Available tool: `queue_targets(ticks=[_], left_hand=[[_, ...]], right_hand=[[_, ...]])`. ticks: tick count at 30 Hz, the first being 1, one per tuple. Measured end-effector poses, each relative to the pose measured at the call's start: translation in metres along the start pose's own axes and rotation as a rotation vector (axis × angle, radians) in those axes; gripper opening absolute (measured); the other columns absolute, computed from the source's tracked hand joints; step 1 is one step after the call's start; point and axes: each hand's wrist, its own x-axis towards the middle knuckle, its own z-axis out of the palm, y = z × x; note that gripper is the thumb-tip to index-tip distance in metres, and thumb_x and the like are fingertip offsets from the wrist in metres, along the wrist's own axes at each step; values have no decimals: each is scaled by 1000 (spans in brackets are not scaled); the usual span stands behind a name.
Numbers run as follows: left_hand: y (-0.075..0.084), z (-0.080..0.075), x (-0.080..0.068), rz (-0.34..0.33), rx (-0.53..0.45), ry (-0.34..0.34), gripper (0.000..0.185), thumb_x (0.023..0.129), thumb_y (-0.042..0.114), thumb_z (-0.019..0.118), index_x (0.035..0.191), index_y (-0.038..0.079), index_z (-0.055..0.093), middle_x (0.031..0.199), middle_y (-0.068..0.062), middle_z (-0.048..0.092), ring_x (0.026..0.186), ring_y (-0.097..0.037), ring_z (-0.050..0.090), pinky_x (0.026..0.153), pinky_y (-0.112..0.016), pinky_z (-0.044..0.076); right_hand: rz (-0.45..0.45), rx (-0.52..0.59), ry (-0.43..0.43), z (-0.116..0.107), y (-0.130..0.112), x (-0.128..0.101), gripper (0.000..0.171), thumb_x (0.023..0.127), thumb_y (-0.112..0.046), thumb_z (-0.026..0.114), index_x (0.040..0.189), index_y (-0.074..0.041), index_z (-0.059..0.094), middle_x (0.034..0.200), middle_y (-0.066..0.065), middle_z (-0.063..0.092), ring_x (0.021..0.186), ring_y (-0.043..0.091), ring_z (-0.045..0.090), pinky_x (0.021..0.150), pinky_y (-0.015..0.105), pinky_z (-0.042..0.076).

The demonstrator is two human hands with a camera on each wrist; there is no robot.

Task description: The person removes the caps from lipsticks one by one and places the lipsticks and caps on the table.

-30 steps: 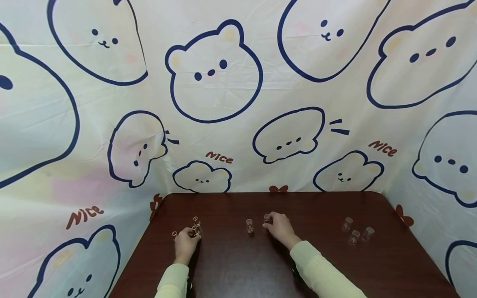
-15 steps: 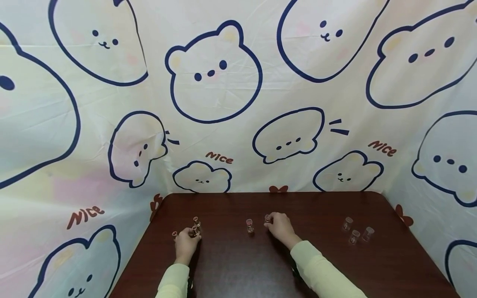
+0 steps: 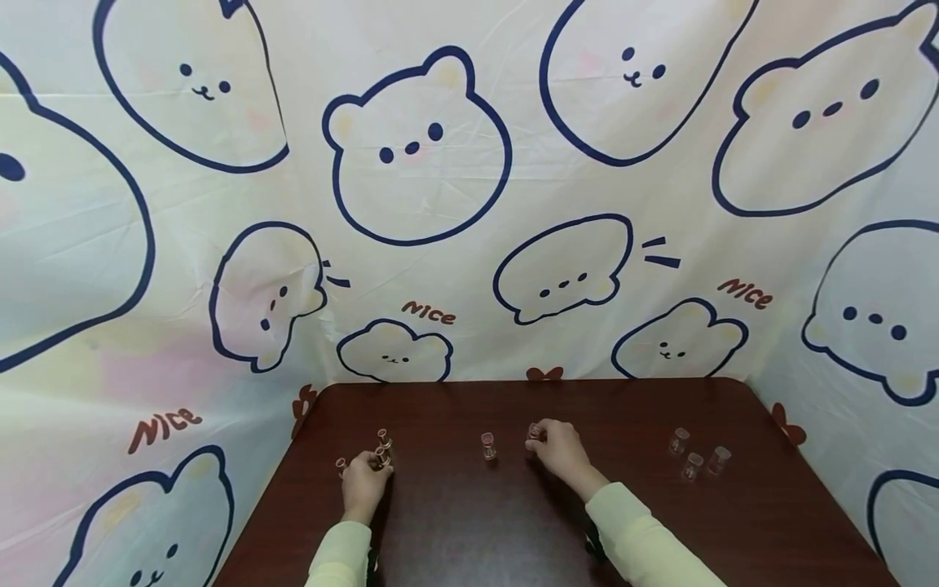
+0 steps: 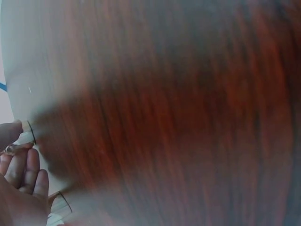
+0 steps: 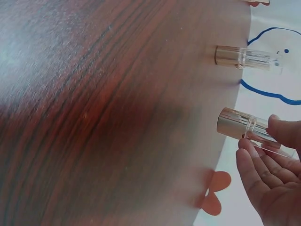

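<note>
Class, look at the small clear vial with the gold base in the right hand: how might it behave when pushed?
The vial is tall and narrow, so it probably tips easily. Its round, smooth clear body looks likely to roll and feel slippery. It seems light.

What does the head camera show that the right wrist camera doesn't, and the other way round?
Only the head view shows the left hand at a cluster of small vials, three clear caps at the far right, and the bear-print cloth. Only the right wrist view shows the held vial's gold base and clear body up close. Both show the right hand pinching a vial, another vial standing apart, and the table.
</note>
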Motion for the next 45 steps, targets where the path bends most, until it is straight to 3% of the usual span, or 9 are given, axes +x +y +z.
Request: queue_targets(ticks=[12, 24, 45], left_hand=[[0, -2, -1, 7, 21, -9, 24, 80, 6, 76, 99, -6, 66, 86, -18, 69, 77, -35, 64, 69, -51, 48], [3, -5, 2, 22, 41, -19, 25, 80, 5, 76, 99, -6, 65, 87, -18, 68, 79, -36, 64, 72, -52, 47], [4, -4, 2, 38, 50, -19, 27, 76, 5, 77, 98, -5, 64, 85, -18, 69, 81, -39, 64, 74, -55, 44]], right_hand=[[-2, 32, -10, -19, -4, -10, 9, 84, -14, 77, 88, -10, 69, 84, -1, 64, 69, 12, 57, 58, 28, 50], [-56, 76, 14, -44, -10, -18, 9, 85, -14, 76, 91, -11, 70, 84, -4, 67, 72, 9, 62, 60, 28, 52], [-74, 169, 53, -72, -16, -31, 9, 84, -13, 76, 90, -18, 71, 81, -9, 68, 72, 9, 62, 62, 26, 51]])
